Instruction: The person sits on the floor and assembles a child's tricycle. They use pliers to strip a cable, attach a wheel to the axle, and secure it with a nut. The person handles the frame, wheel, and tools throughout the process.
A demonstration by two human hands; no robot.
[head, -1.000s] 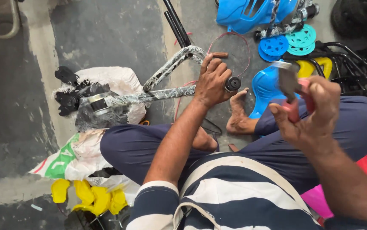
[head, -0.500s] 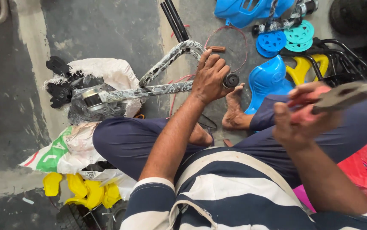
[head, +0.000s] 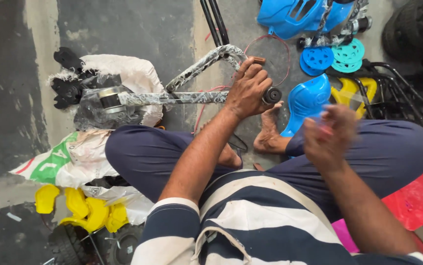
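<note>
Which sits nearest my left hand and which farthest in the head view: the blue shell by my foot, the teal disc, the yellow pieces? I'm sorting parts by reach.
From the left hand, which grips the wrapped frame tube:
1. Blue shell, just to its right by the foot.
2. Teal disc, farther right and up.
3. Yellow pieces, far down at lower left.

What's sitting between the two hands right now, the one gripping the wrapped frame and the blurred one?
In the head view, a blue plastic shell piece lies on the floor between the left hand on the wrapped frame and the blurred right hand; a bare foot too.
</note>
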